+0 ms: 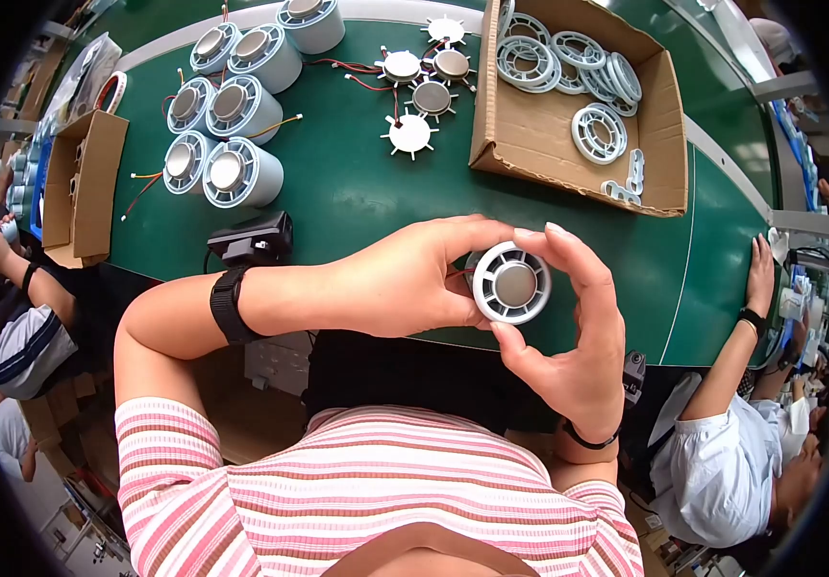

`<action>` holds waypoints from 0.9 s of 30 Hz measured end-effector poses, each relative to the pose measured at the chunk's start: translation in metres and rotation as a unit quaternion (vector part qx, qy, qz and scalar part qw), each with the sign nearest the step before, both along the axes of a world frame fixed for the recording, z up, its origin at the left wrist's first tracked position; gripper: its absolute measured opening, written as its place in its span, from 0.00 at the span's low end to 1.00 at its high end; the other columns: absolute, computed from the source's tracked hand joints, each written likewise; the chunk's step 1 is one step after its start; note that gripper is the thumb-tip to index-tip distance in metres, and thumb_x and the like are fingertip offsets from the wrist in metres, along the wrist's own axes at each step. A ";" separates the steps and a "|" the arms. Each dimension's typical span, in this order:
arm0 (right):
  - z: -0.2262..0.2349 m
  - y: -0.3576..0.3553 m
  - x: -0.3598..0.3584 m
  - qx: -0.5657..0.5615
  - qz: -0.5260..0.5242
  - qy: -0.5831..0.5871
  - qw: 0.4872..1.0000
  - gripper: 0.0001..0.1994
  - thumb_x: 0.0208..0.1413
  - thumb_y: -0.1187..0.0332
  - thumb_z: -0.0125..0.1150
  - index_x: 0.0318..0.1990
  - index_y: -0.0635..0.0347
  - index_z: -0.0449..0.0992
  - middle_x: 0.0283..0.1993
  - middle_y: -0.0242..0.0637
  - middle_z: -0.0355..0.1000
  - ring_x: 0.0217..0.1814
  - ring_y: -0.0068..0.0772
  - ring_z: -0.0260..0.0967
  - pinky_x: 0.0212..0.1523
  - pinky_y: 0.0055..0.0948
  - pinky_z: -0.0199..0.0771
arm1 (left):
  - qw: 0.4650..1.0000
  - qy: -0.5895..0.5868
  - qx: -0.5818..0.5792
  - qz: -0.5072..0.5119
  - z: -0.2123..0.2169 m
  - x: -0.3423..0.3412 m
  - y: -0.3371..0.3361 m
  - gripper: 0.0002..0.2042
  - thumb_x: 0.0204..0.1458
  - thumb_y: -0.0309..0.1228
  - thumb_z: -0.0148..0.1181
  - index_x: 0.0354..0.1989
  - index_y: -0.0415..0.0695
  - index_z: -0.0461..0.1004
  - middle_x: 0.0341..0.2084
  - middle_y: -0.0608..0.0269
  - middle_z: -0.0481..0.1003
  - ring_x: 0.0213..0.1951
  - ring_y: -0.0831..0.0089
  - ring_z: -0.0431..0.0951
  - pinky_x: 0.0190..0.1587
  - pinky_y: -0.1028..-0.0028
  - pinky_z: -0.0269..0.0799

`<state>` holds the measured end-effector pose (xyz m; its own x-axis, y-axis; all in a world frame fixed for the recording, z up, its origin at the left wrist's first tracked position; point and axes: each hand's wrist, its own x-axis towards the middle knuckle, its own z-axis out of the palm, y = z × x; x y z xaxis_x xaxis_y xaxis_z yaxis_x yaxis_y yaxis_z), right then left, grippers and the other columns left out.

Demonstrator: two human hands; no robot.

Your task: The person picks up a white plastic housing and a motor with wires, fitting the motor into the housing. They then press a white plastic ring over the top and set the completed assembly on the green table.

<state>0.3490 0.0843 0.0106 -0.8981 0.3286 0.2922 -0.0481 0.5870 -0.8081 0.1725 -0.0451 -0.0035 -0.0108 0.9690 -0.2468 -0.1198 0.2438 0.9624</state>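
Between my two hands, above the front part of the green table, is a round white spoked plastic housing (484,306) with a silver metal disc in its centre. My left hand (405,279) grips its left side, fingers behind and thumb at the lower edge; a bit of red wire shows by those fingers. My right hand (582,332) curves round the other side, fingertips on the top rim and thumb at the bottom rim. The palm of this hand stands apart from the housing. Whatever lies behind the ring is mostly hidden.
Several pale blue cylinders with silver discs (241,173) stand at the left. White spoked discs with wires (409,135) lie at the back. A cardboard box (530,135) holds pale rings. Nearby sits a black device (253,238). Another person's hand (760,274) rests on the table's right edge.
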 end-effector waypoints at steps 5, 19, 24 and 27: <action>-0.001 0.003 0.001 0.001 0.004 -0.012 1.000 0.37 0.41 0.80 0.73 0.63 0.64 0.66 0.59 0.46 0.74 0.64 0.42 0.72 0.66 0.39 0.70 | 0.987 -0.125 -0.073 -0.073 0.007 -0.019 0.000 0.32 0.59 0.21 0.64 0.72 0.41 0.59 0.57 0.62 0.72 0.57 0.74 0.76 0.59 0.71 0.78; -0.008 -0.002 -0.003 0.098 0.011 0.020 0.995 0.35 0.39 0.80 0.73 0.61 0.61 0.72 0.59 0.47 0.71 0.62 0.48 0.70 0.64 0.41 0.70 | 0.976 -0.194 -0.097 -0.009 0.011 -0.017 0.002 0.28 0.64 0.32 0.63 0.70 0.40 0.63 0.57 0.61 0.73 0.53 0.73 0.78 0.54 0.71 0.81; 0.001 0.003 0.015 0.216 -0.041 -0.025 0.975 0.35 0.39 0.82 0.71 0.61 0.58 0.74 0.60 0.44 0.69 0.65 0.51 0.66 0.67 0.42 0.65 | 0.942 0.312 0.104 0.066 0.027 -0.006 -0.023 0.22 0.60 0.32 0.66 0.61 0.41 0.71 0.55 0.58 0.74 0.53 0.63 0.78 0.56 0.62 0.75; 0.006 0.024 0.034 0.247 -0.129 -0.068 0.958 0.32 0.42 0.82 0.70 0.60 0.59 0.74 0.61 0.43 0.69 0.66 0.50 0.65 0.68 0.42 0.63 | 0.746 0.657 0.094 0.060 0.060 -0.020 -0.052 0.21 0.50 0.29 0.71 0.53 0.43 0.74 0.55 0.59 0.73 0.60 0.56 0.72 0.67 0.51 0.59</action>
